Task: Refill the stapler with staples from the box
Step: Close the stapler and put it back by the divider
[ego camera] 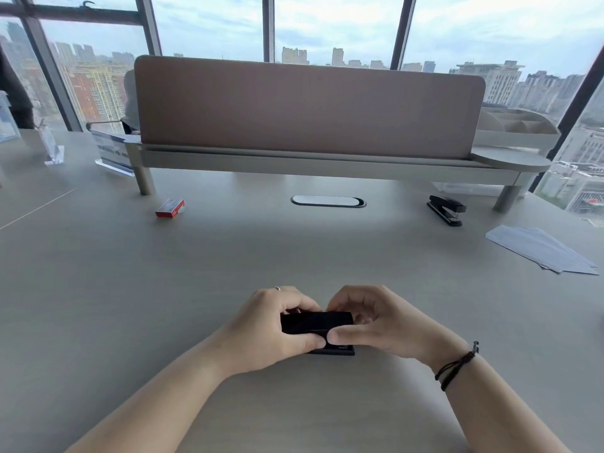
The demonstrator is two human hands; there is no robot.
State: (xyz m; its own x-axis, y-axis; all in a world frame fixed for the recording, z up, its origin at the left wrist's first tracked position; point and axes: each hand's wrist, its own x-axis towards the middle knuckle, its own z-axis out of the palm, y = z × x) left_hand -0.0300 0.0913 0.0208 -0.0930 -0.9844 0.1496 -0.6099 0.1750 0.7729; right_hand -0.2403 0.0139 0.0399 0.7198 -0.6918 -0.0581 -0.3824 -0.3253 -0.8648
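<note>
While both hands clamp small black stapler (pixel 316 323) on desk (pixel 130 305), I judge step: opening it. Left hand (pixel 274 325), right hand (pixel 376 325) closed round it. Next: fetch staple box (pixel 170 208), far ahead-left of left hand. Second stapler (pixel 446 209) far ahead-right. Windowed office.

This is a high-rise office. A wide grey desk (pixel 130 289) carries a fabric privacy screen (pixel 307 106) on a raised shelf, a cable grommet (pixel 327 201), loose sheets of paper (pixel 542 250) and a desk organiser (pixel 516 125) (pale, with compartments). Floor-to-ceiling windows (pixel 333 27) overlook city towers.
</note>
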